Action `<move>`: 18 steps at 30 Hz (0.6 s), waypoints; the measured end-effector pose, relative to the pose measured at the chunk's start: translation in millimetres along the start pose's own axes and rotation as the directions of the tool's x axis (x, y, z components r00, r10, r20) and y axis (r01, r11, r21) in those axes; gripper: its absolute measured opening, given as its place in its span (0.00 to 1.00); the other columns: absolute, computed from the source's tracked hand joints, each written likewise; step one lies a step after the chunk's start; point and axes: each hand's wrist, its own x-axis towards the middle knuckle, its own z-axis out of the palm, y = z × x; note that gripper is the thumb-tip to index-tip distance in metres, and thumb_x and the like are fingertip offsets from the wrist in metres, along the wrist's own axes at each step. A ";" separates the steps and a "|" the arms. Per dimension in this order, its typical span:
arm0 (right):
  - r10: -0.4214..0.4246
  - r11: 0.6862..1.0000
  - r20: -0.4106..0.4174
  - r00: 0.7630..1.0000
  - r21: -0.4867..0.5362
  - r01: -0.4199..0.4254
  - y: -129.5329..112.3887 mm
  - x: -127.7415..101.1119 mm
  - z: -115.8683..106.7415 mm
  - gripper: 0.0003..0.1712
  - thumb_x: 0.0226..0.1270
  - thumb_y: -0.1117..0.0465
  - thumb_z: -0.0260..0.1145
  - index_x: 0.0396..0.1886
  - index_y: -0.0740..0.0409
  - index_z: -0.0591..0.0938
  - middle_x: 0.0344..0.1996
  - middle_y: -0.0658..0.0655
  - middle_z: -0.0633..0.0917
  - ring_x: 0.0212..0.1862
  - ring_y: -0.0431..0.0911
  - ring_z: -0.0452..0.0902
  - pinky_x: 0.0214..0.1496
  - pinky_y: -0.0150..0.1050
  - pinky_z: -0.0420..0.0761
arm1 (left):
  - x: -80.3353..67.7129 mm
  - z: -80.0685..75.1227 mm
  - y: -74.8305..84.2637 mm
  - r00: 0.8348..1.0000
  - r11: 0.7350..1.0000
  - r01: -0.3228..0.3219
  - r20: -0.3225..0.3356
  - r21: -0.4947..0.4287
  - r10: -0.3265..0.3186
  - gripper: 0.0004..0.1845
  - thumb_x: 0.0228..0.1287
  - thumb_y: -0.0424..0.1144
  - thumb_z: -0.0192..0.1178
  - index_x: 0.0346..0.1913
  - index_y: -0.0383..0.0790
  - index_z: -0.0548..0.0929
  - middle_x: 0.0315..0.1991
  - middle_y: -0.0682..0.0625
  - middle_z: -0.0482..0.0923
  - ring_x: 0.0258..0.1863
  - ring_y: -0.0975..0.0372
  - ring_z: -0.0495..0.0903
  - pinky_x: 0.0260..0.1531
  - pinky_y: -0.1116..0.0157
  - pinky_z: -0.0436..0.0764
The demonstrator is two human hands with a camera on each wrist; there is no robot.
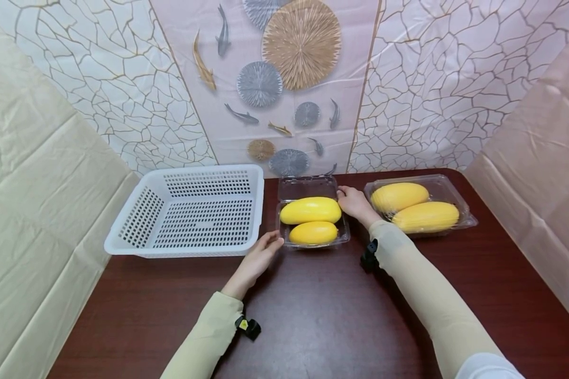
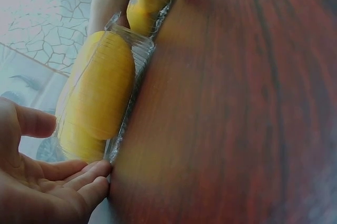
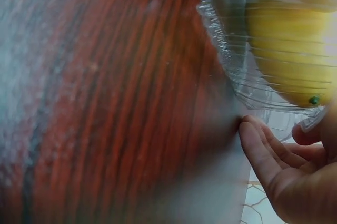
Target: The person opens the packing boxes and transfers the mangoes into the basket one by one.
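A clear plastic clamshell box (image 1: 343,239) lies in the middle of the table with its lid (image 1: 308,188) folded back toward the wall. Two oblong yellow fruits (image 1: 310,210) sit in it, one behind the other. My left hand (image 1: 257,259) is at the box's left side; in the left wrist view its fingertips (image 2: 102,168) touch the base edge and the thumb stands apart. At the box's right rear corner is my right hand (image 1: 355,204). In the right wrist view its fairly straight fingers (image 3: 258,142) reach the lower corner, the thumb close to the plastic rim.
A white perforated plastic basket (image 1: 185,250) stands left of the box. To the right, a second clear box (image 1: 448,189) holds two more yellow fruits (image 1: 425,217). A patterned cloth wall (image 1: 408,105) rises behind the dark red-brown table (image 1: 322,310), with beige cloth at both sides.
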 end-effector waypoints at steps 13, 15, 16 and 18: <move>0.012 0.999 0.029 0.999 -0.045 -0.010 -2.5 -8.5 -2.7 0.33 0.84 0.53 0.40 0.78 0.67 0.57 0.75 0.69 0.62 0.76 0.62 0.55 0.75 0.57 0.57 | 1.4 0.1 -1.7 1.000 1.000 -0.009 -0.006 0.004 0.009 0.29 0.77 0.48 0.53 0.73 0.36 0.67 0.70 0.40 0.69 0.68 0.49 0.69 0.68 0.49 0.67; 0.019 0.999 0.044 0.999 -0.032 -0.018 -3.7 -12.1 -3.2 0.33 0.84 0.52 0.39 0.79 0.67 0.56 0.76 0.68 0.60 0.76 0.62 0.54 0.76 0.57 0.56 | 1.3 0.3 -1.6 1.000 1.000 -0.005 -0.004 0.004 0.005 0.29 0.77 0.48 0.53 0.74 0.37 0.67 0.70 0.41 0.69 0.69 0.49 0.69 0.68 0.49 0.67; 0.023 0.999 0.050 0.998 -0.025 -0.022 -4.1 -14.1 -3.3 0.34 0.84 0.51 0.39 0.79 0.67 0.55 0.76 0.68 0.60 0.76 0.62 0.53 0.76 0.57 0.56 | 1.3 0.4 -1.4 1.000 1.000 -0.003 -0.004 0.004 0.004 0.29 0.77 0.49 0.53 0.74 0.37 0.67 0.70 0.41 0.69 0.69 0.49 0.69 0.68 0.49 0.67; 0.035 0.999 0.062 0.997 -0.008 -0.035 -5.3 -19.2 -3.5 0.35 0.84 0.49 0.39 0.79 0.67 0.54 0.76 0.68 0.59 0.76 0.62 0.54 0.75 0.58 0.57 | 0.9 0.4 -1.3 1.000 1.000 -0.003 -0.003 0.004 0.003 0.29 0.77 0.49 0.53 0.74 0.37 0.67 0.71 0.41 0.69 0.69 0.49 0.69 0.68 0.49 0.67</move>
